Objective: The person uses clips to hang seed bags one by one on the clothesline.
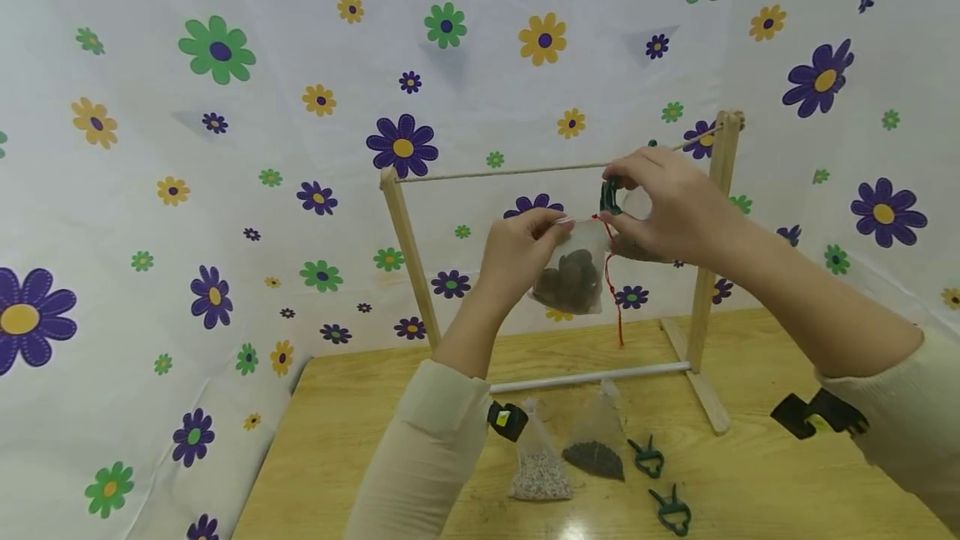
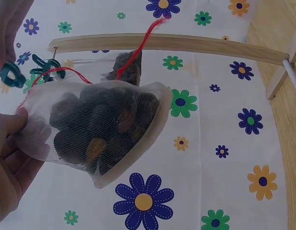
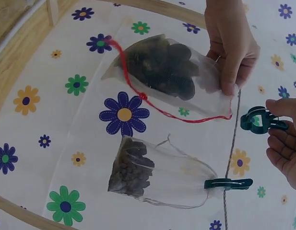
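My left hand [image 1: 517, 255] pinches the top edge of a sheer drawstring bag [image 1: 573, 280], which bulges with dark stones at its bottom. A red drawstring [image 3: 181, 118] dangles from its mouth. Just right of it, my right hand [image 1: 678, 202] holds a dark green plastic clip [image 3: 257, 120] between thumb and fingers, beside the rope [image 3: 232, 153]. In the right wrist view a second sheer bag [image 3: 133, 167], with small dark pebbles, hangs from the rope by another green clip [image 3: 228, 184]. In the head view my right hand mostly hides that bag.
A wooden frame [image 1: 408, 257] carries the rope between two posts, with a white bar [image 1: 592, 379] low down. On the wooden table lie a bag of pale gravel [image 1: 540, 475], a bag of dark grains [image 1: 595, 458] and two green clips [image 1: 648, 461]. A flowered cloth hangs behind.
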`<state>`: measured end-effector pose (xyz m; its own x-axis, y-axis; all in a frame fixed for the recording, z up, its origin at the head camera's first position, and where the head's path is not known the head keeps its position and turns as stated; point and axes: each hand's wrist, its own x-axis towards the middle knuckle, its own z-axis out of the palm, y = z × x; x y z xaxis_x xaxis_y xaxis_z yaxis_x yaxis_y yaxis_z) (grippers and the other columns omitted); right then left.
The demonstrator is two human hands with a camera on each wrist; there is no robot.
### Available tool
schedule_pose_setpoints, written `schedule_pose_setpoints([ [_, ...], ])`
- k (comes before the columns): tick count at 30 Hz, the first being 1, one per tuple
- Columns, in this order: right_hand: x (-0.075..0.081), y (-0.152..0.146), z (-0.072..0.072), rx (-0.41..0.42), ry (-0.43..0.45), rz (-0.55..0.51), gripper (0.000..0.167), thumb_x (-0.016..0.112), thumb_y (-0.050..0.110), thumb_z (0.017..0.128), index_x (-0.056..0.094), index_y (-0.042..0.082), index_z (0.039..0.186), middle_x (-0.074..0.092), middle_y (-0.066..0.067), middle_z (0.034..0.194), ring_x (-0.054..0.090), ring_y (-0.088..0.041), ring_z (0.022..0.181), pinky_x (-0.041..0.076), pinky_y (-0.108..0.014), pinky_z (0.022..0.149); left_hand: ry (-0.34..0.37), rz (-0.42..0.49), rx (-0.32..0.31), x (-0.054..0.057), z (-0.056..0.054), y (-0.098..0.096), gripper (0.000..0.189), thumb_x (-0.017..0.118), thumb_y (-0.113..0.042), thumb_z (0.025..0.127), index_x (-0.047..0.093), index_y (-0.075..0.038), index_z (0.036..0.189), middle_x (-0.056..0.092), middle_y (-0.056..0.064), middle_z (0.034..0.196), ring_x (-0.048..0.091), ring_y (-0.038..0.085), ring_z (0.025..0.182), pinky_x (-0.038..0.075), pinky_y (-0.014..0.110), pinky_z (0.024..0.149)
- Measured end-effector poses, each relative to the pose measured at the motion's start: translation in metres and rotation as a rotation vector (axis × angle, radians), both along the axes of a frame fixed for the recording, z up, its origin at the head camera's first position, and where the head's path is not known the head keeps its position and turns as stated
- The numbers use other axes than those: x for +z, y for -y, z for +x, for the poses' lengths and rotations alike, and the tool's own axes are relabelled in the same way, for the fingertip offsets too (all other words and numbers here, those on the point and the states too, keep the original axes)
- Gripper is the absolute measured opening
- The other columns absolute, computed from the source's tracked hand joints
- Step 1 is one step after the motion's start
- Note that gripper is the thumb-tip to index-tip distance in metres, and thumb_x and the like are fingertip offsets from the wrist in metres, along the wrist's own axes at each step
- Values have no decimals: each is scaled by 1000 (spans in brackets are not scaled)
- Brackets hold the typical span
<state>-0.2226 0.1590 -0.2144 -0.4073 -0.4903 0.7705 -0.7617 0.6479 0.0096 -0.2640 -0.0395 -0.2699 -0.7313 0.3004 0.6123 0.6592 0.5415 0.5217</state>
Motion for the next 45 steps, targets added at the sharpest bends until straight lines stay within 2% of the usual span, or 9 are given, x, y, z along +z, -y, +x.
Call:
schedule_pose_setpoints([
  [8, 24, 2, -15, 14, 90, -62, 33, 80, 4, 73, 63, -6, 99, 65, -17, 91, 62, -28, 80, 50, -40, 73, 105, 150, 42, 13, -11, -18, 21, 64, -23, 91, 72, -5, 99, 71, 5, 84, 61, 10, 71, 48, 16, 65],
  [12, 32, 3, -20, -30, 176, -114, 25, 78, 4, 76, 66, -3, 97, 68, -14, 90, 64, -26, 82, 49, -37, 75, 114, 194, 82, 16, -16, -23, 22, 64, -24, 91, 73, -5, 98, 71, 4, 84, 60, 10, 71, 47, 18, 64],
  [19, 40, 4, -26, -144, 415, -217, 20, 75, 14, 81, 70, 4, 97, 71, -11, 89, 67, -21, 83, 43, -21, 70, 55, 230, 141, 12, -25, -32, 22, 64, -23, 91, 73, -6, 100, 73, 5, 88, 61, 11, 72, 47, 17, 65],
  [22, 40, 7, -30, -149, 472, -223, 20, 75, 15, 81, 70, 5, 97, 72, -11, 88, 68, -21, 81, 44, -15, 68, 23, 250, 147, 10, -26, -35, 22, 63, -22, 91, 73, -5, 101, 73, 6, 88, 61, 11, 72, 47, 17, 66],
  [25, 39, 9, -35, -148, 487, -208, 19, 76, 14, 80, 71, 4, 96, 72, -11, 87, 69, -21, 79, 45, -12, 63, -1, 254, 158, 9, -28, -35, 21, 63, -21, 92, 73, -5, 100, 73, 6, 87, 62, 12, 73, 48, 18, 66],
  [28, 40, 11, -38, -163, 490, -183, 19, 75, 14, 80, 70, 4, 95, 72, -12, 87, 69, -22, 79, 46, -15, 64, -15, 253, 167, 9, -29, -34, 20, 62, -21, 92, 73, -4, 98, 73, 7, 87, 63, 13, 73, 48, 19, 66],
  [35, 46, 10, -44, -207, 577, -143, 21, 74, 19, 82, 70, 4, 97, 72, -12, 91, 68, -25, 86, 50, -34, 74, -57, 276, 177, 8, -34, -34, 21, 62, -21, 92, 73, -4, 97, 73, 6, 87, 62, 12, 71, 46, 18, 63],
  [42, 43, 11, -50, -215, 640, -112, 26, 74, 20, 83, 69, 3, 101, 71, -14, 94, 67, -27, 86, 53, -36, 73, -98, 298, 123, 9, -33, -36, 20, 61, -18, 92, 72, -3, 99, 74, 8, 89, 65, 13, 72, 46, 15, 61],
  [45, 40, 12, -53, -197, 662, -83, 33, 73, 20, 83, 66, 0, 109, 70, -17, 100, 66, -28, 91, 52, -40, 79, -89, 289, 128, 7, -33, -35, 20, 61, -17, 93, 72, -3, 100, 74, 7, 91, 66, 12, 73, 47, 14, 62],
])
